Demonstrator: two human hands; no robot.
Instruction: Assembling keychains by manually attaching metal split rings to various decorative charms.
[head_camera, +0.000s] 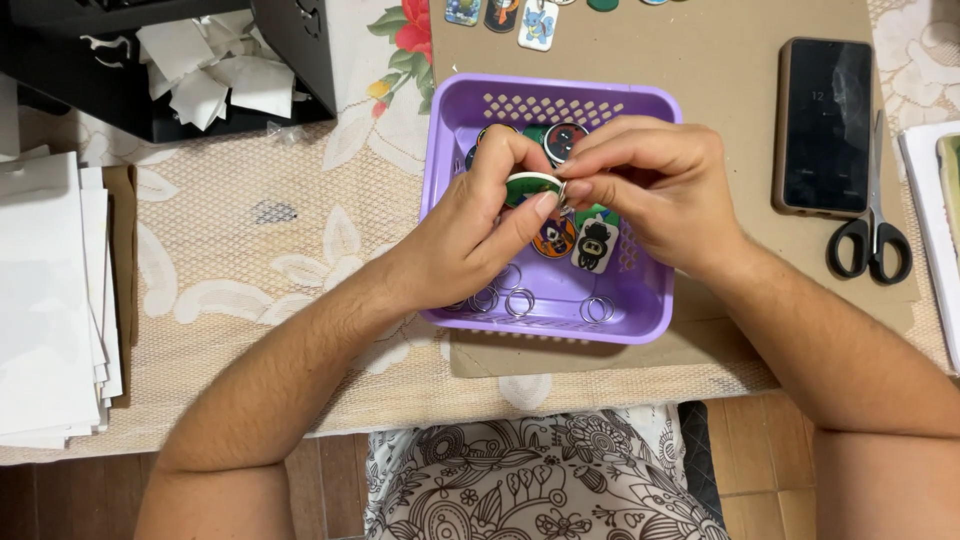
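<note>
Head | left hand (470, 235) pinching green round charm (530, 186) | right hand (650, 180) pinching its ring | above purple basket (445, 130)

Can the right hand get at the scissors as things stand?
Probably not at once: the right hand is pinching a green round charm together with the left hand over the purple basket. The scissors lie uncovered on the cardboard to its right, so the path itself is free.

Basket (448, 150): lilac plastic, smooth, faintly glossy, perforated walls; split rings (519, 302) along its near edge: bright metal; round charm (531, 187): glossy, green-faced; tablecloth (250, 250): cream lace, rough; board (700, 70): matt brown card; scissors (872, 235): metal blades, black plastic handles; sheets (45, 300) at the table's left edge: matt white paper.
</note>
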